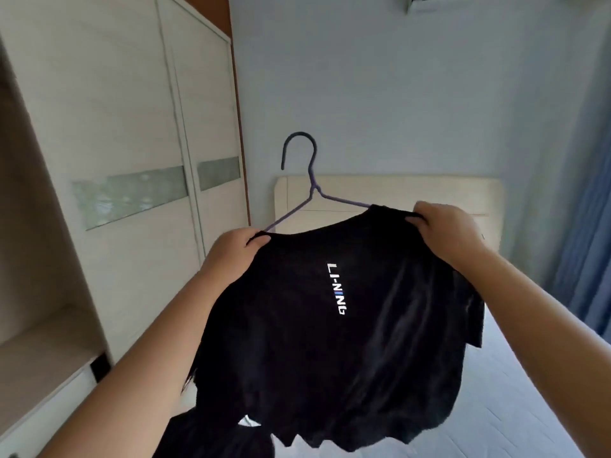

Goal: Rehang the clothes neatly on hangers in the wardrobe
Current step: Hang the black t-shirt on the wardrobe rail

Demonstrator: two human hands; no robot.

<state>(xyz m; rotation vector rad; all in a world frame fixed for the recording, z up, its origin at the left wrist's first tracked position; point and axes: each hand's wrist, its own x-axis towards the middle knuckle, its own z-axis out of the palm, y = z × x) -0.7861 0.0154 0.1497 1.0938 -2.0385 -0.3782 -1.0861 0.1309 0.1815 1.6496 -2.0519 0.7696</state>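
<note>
A black T-shirt (330, 342) with white lettering hangs in front of me on a purple wire hanger (310, 186), whose dark hook points up and left. My left hand (231, 252) pinches the shirt's left shoulder where the hanger arm enters the cloth. Over on the other shoulder, my right hand (446, 229) grips the fabric. The hanger's right arm is hidden inside the shirt. The wardrobe (109, 127) stands at the left, its sliding doors shut on the right part and an open compartment at the far left.
A bed with a white sheet (515, 408) and a cream headboard (396, 193) lies behind the shirt. Blue curtains (588, 226) hang at the right. An open wardrobe shelf (39, 352) sits at lower left. More dark cloth (215, 438) hangs at the bottom.
</note>
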